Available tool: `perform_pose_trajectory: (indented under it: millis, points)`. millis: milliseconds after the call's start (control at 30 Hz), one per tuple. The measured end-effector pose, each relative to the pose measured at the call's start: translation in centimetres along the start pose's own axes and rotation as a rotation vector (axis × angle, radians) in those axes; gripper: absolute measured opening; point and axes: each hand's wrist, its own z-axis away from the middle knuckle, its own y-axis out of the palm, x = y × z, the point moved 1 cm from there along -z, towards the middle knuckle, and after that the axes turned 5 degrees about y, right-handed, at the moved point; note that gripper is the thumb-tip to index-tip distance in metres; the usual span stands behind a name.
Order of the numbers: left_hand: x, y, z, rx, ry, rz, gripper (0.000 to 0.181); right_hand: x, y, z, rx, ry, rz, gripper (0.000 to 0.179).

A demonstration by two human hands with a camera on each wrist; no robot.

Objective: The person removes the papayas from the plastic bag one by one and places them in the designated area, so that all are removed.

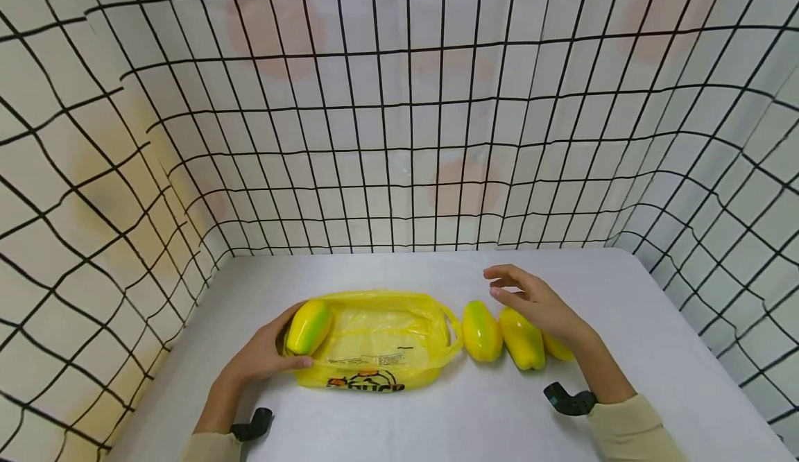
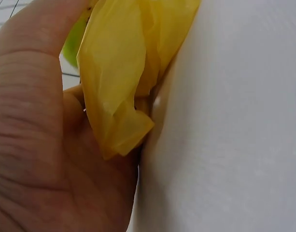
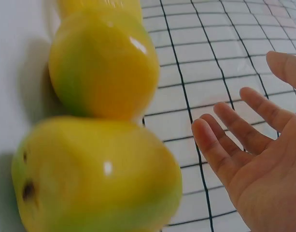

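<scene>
A yellow plastic bag (image 1: 374, 337) lies on its side on the table, its mouth facing up and dark print along the front. At its left end my left hand (image 1: 268, 351) holds the bag, thumb at the front rim and fingers behind. One yellow-green mango (image 1: 310, 327) sits inside that end, beside the hand. In the left wrist view, a crumpled bag corner (image 2: 119, 92) lies between thumb and palm. My right hand (image 1: 537, 302) hovers with fingers loosely spread, holding nothing. Near it lie a mango (image 1: 482, 331), a second mango (image 1: 521, 340) and a partly hidden third mango (image 1: 557, 347).
The white tabletop (image 1: 399, 427) runs back to a wall of white cloth with a black grid (image 1: 406, 122), which also rises at both sides. Small black devices are strapped at the left wrist (image 1: 252, 425) and the right wrist (image 1: 569, 401).
</scene>
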Motion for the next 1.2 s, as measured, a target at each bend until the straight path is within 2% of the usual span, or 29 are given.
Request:
perform_pose_trajectory:
  millis: [167, 500, 800, 967, 1200]
  points:
    - [0.4, -0.2, 0.4, -0.006, 0.021, 0.073, 0.102, 0.5, 1.2, -0.6, 0.019, -0.009, -0.026, 0.047]
    - [0.7, -0.3, 0.3, 0.008, 0.052, 0.103, 0.102, 1.6, 3.1, -1.6, 0.055, -0.045, -0.042, 0.038]
    - [0.8, -0.3, 0.5, 0.020, 0.066, 0.130, 0.100, 2.6, 4.7, -2.4, 0.085, -0.062, -0.086, 0.040]
    - [0.7, -0.5, 0.5, 0.029, 0.083, 0.152, 0.100, 3.4, 6.1, -3.1, 0.107, -0.068, -0.076, 0.039]
    - [0.7, -0.5, 0.5, 0.032, 0.075, 0.163, 0.100, 4.2, 8.2, -4.0, 0.132, -0.093, -0.086, 0.040]
